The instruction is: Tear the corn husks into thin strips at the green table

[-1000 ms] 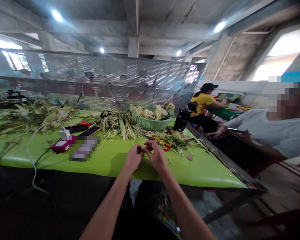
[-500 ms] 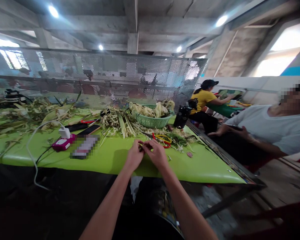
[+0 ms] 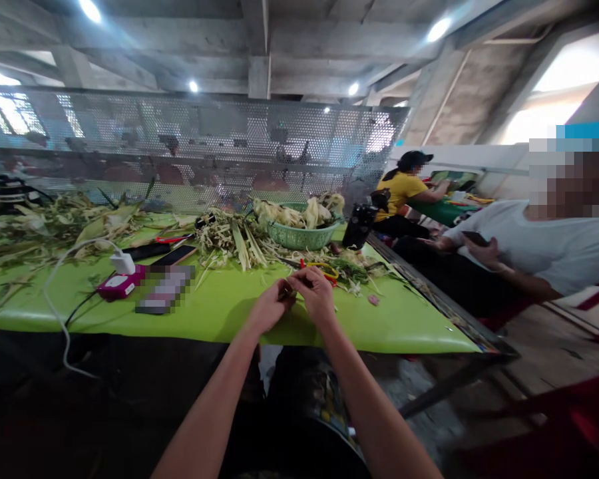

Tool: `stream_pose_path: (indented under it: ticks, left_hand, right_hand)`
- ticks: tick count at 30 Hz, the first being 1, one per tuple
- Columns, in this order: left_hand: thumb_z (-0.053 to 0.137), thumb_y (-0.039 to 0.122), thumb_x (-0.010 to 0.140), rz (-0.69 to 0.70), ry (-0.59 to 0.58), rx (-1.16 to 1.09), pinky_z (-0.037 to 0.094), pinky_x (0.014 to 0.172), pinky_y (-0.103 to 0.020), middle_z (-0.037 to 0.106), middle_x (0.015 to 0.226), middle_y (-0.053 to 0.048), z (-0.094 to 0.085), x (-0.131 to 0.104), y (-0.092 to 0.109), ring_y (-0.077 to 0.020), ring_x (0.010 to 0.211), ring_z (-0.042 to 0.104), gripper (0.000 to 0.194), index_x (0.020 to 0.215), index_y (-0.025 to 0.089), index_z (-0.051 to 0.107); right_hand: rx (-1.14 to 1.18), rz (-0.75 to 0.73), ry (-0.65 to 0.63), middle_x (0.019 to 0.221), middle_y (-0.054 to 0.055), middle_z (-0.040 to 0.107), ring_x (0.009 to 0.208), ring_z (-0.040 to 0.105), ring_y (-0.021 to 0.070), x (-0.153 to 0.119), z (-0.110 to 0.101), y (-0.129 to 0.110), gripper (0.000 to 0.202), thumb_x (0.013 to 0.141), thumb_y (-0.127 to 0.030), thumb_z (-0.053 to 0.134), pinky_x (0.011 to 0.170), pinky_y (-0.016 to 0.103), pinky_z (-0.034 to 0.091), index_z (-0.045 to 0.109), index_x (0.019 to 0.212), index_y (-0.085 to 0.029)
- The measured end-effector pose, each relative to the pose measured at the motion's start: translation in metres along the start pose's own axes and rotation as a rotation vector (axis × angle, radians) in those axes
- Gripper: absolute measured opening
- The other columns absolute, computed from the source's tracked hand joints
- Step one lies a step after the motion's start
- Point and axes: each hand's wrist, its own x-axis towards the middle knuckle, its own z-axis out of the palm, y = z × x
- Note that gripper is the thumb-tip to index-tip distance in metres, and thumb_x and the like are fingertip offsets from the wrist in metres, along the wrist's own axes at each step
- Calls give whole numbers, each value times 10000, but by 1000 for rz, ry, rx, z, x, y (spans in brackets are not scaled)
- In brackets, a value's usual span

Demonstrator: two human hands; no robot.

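Observation:
Over the front of the green table [image 3: 180, 319], my left hand [image 3: 272, 306] and my right hand [image 3: 313, 289] meet at the fingertips. Both are closed in a pinch around something small that I cannot make out. Just behind my right hand lie scissors with red and yellow handles [image 3: 329, 271], partly covered by it. Beyond them stands a green basket [image 3: 304, 236] filled with pale dried husks [image 3: 284, 214].
Leaf scraps [image 3: 232, 233] lie beside the basket, and a black container [image 3: 360, 225] stands right of it. At left are a magenta power block [image 3: 117, 285] with a white cable, and phones [image 3: 177, 255]. A person in white [image 3: 519, 239] sits at right, holding a phone.
The view has shifted slightly. My right hand has risen a little against my left and covers more of the scissors. The person at right has raised a phone.

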Motion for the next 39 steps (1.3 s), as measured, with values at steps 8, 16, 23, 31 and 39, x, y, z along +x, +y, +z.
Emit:
stream_pose_path:
  ticks: [8, 16, 23, 31, 39]
  left_hand:
    - [682, 388, 712, -47, 136, -166, 367, 575, -216, 497, 671, 34, -8, 0, 9, -83, 601, 460, 307, 840, 166, 513]
    - [706, 360, 691, -48, 165, -288, 356, 590, -212, 516, 686, 28, -13, 0, 11, -76, 614, 468, 306, 838, 160, 527]
    - [712, 430, 679, -48, 114, -238, 326, 574, -220, 502, 638, 31, -13, -1, 12, -80, 580, 433, 346, 819, 159, 549]
    - [694, 436, 703, -75, -27, -171, 300, 581, -224, 492, 635, 36, -10, -3, 14, -84, 588, 413, 349, 851, 149, 565]
    - [710, 406, 693, -51, -106, -129, 319, 631, -227, 513, 651, 34, -10, -3, 16, -91, 622, 437, 312, 808, 156, 563]
  right_hand:
    - [16, 79, 37, 888, 42, 624, 617, 481, 130, 0, -1, 5, 275, 836, -412, 555, 600, 262, 416, 661, 966, -195]
    - [59, 134, -162, 626, -11, 530, 622, 490, 149, -1, 5, 13, 250, 789, -409, 594, 590, 259, 390, 614, 672, -188]
    - [263, 267, -146, 734, 5, 611, 660, 532, 143, 2, 3, 8, 219, 762, -390, 619, 623, 262, 432, 665, 830, -186]
    - [433, 337, -66, 638, -22, 560, 620, 488, 126, 3, 2, 6, 177, 698, -344, 695, 629, 260, 403, 621, 709, -183]
    - [377, 327, 71, 613, -26, 525, 576, 442, 122, 3, 2, 5, 207, 705, -386, 665, 581, 264, 363, 595, 689, -191]
